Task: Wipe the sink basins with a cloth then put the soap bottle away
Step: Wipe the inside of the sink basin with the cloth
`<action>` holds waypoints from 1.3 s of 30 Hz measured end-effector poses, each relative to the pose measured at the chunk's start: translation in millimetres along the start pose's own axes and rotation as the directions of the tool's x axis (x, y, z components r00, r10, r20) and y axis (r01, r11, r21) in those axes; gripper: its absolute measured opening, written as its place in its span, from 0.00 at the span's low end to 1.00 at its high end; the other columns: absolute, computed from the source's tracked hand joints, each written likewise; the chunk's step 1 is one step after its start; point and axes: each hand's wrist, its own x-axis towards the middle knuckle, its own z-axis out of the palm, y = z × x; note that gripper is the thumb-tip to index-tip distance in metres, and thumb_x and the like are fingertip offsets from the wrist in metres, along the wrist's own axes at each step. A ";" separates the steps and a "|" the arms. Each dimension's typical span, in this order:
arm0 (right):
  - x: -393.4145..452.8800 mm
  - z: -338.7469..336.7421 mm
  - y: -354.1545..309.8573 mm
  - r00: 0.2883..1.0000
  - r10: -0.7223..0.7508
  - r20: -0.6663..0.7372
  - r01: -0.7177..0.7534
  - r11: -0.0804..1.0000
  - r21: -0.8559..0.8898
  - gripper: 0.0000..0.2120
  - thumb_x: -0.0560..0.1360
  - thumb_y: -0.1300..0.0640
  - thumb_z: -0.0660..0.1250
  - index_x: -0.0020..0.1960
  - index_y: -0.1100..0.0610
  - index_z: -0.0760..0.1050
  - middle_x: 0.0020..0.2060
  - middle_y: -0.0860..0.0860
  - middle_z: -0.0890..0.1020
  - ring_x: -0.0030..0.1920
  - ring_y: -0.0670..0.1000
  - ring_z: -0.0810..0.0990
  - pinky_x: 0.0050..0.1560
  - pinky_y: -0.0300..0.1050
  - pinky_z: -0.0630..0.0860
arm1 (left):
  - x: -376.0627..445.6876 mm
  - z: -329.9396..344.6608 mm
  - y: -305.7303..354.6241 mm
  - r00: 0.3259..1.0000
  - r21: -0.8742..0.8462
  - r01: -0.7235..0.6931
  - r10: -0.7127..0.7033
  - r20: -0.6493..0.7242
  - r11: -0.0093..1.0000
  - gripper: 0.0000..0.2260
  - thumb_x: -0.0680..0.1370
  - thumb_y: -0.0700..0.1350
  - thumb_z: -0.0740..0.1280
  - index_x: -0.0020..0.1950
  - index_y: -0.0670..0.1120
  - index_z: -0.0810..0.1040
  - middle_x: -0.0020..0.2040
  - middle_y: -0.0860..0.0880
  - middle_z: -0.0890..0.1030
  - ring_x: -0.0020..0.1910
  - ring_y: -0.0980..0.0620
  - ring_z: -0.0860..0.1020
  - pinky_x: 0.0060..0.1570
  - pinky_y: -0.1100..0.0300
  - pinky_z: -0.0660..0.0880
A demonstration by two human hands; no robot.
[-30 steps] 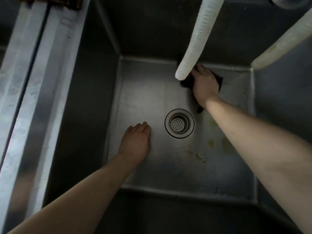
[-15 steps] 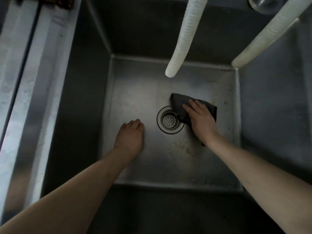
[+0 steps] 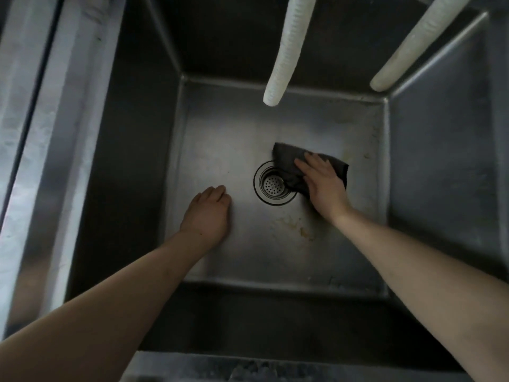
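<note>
A deep stainless-steel sink basin [image 3: 220, 133] fills the head view, dimly lit, with a round perforated drain [image 3: 272, 186] at the floor centre. The right hand [image 3: 323, 186] presses a dark cloth [image 3: 286, 158] flat against the basin floor, fingers extended; the cloth overlaps the drain's right edge. The left hand [image 3: 209, 213] rests flat on the floor left of the drain, holding nothing. Yellowish stains [image 3: 298, 228] lie near the drain. 2 white ribbed hoses [image 3: 286, 51] hang over the basin.
</note>
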 end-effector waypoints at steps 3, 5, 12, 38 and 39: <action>-40.0 0.7 -1.5 0.999 -0.043 0.012 0.043 0.999 0.003 0.23 0.80 0.68 0.64 0.74 0.56 0.75 0.74 0.59 0.74 0.75 0.62 0.71 0.78 0.62 0.62 | -12.7 -1.9 3.3 1.000 0.025 0.016 -0.017 0.008 1.000 0.25 0.79 0.39 0.58 0.77 0.42 0.66 0.80 0.44 0.61 0.76 0.42 0.63 0.75 0.51 0.60; -60.4 5.8 -10.1 0.996 -0.082 0.031 0.082 0.997 -0.006 0.24 0.77 0.67 0.65 0.71 0.57 0.77 0.72 0.61 0.76 0.73 0.66 0.73 0.75 0.65 0.62 | -19.8 -1.5 4.7 0.999 0.038 0.033 -0.035 0.032 0.999 0.24 0.80 0.40 0.58 0.77 0.43 0.66 0.80 0.45 0.61 0.75 0.43 0.64 0.73 0.50 0.62; -78.0 35.7 -60.3 0.931 -0.325 0.168 0.319 0.946 0.060 0.30 0.72 0.69 0.71 0.73 0.55 0.76 0.73 0.58 0.75 0.74 0.66 0.72 0.75 0.65 0.60 | -31.8 0.7 0.8 0.995 0.042 0.071 -0.073 0.062 0.997 0.23 0.81 0.40 0.58 0.76 0.43 0.67 0.79 0.45 0.62 0.73 0.43 0.66 0.72 0.49 0.65; -74.8 -5.0 -15.1 0.678 -0.594 0.433 0.615 0.781 0.109 0.26 0.74 0.68 0.71 0.70 0.53 0.78 0.73 0.57 0.76 0.74 0.65 0.72 0.71 0.70 0.66 | -49.8 7.2 14.1 0.991 0.058 0.049 -0.055 0.120 0.997 0.22 0.80 0.41 0.57 0.74 0.46 0.68 0.75 0.45 0.67 0.69 0.42 0.69 0.66 0.46 0.71; -66.2 -7.9 -13.3 0.781 -0.483 0.396 0.496 0.865 0.076 0.26 0.74 0.68 0.70 0.71 0.54 0.78 0.73 0.58 0.75 0.74 0.66 0.71 0.72 0.70 0.64 | -49.1 8.1 14.1 0.991 0.058 0.048 -0.055 0.120 0.997 0.22 0.80 0.41 0.58 0.75 0.46 0.68 0.75 0.46 0.67 0.70 0.42 0.69 0.66 0.47 0.71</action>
